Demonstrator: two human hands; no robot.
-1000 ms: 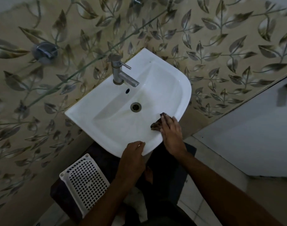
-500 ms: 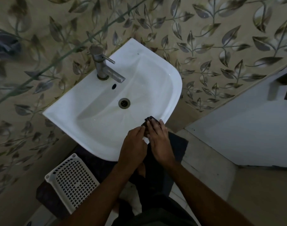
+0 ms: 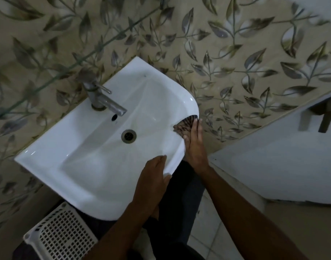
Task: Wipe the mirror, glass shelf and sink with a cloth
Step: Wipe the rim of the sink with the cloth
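I am pressing the cloth (image 3: 185,124) against the right-hand rim of the sink (image 3: 97,162) with my right hand (image 3: 195,147), fingers laid straight and close together over the fabric, not pinching it. The cloth is lying bunched at the rim's outer curve, partly under my fingertips, with a dark striped edge showing toward the basin. My left hand (image 3: 151,182) is resting on the sink's front rim, fingers relaxed and flat, holding nothing — it is steadying me, as far as I can judge. The cloth is looking soft and limp, so I am expecting it to fold and slip under a flat palm; gathering it into the fingers would probably give surer control on the glazed, likely slippery ceramic. The tap (image 3: 102,100) and drain (image 3: 128,135) are sitting well apart from the cloth. A white perforated basket (image 3: 61,233) is standing below the sink's front.
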